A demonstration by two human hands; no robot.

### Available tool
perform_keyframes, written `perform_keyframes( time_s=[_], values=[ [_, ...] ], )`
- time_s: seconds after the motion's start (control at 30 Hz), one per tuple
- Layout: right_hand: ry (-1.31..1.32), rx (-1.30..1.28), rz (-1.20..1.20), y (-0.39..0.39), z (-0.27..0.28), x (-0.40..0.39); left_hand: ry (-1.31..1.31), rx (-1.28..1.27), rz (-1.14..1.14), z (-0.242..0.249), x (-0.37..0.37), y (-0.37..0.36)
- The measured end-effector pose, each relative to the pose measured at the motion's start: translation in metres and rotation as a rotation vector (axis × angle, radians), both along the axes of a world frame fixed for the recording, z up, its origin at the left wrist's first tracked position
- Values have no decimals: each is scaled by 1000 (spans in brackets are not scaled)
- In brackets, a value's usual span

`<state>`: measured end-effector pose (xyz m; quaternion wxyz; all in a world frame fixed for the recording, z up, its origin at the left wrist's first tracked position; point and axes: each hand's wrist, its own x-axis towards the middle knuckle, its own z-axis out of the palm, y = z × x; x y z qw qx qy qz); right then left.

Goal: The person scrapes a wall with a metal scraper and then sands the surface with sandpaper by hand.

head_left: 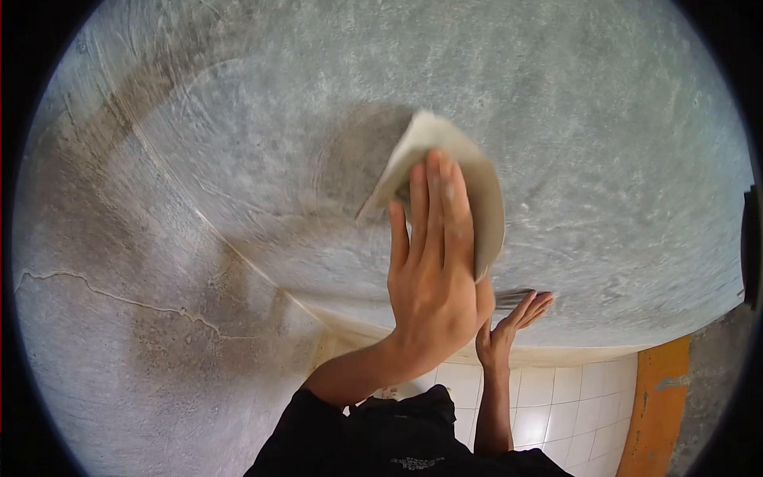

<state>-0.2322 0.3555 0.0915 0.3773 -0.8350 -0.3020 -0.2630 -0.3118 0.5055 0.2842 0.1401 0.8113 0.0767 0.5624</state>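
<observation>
My left hand (435, 270) lies over a curled beige sheet of sandpaper (486, 199), pressing it to the grey plastered wall (604, 159). Its fingers point up the wall, and the sheet's edges bend away around them. The gripping side of the hand is hidden beneath. Lower and to the right, my right hand (513, 324) rests against the same wall with its fingers stretched out and nothing visible in it. A darker shadowed patch shows beside the sheet.
At left, a second wall (103, 381) meets this one at a corner; a crack (127, 300) runs across it. White floor tiles (548, 397) lie below. An orange painted strip (661, 397) stands at lower right, and a dark object (749, 246) at the right edge.
</observation>
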Motion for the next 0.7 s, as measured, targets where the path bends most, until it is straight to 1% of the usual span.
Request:
perform_keyframes(
  time_s=[0.1, 0.27, 0.33, 0.4, 0.47, 0.57, 0.7],
  values=[
    [6, -3, 9, -1, 3, -2, -30, -23, -1, 12, 3, -7],
    [12, -11, -5, -3, -1, -1, 98, -95, -89, -32, -9, -19],
    [21, -6, -4, -1, 0, -2, 64, -128, -138, -37, -8, -17],
    [32, -9, 4, -2, 3, -4, 26, -151, -160, -28, -9, -15],
    [36, -28, 12, -5, 5, -6, -35, -134, -157, -4, -4, -7],
    [43, -37, 23, -6, 5, -5, -89, -136, -136, 7, 0, -9],
    [49, -20, 46, -6, 7, -5, -24, -256, -141, -22, -5, -23]
  ],
)
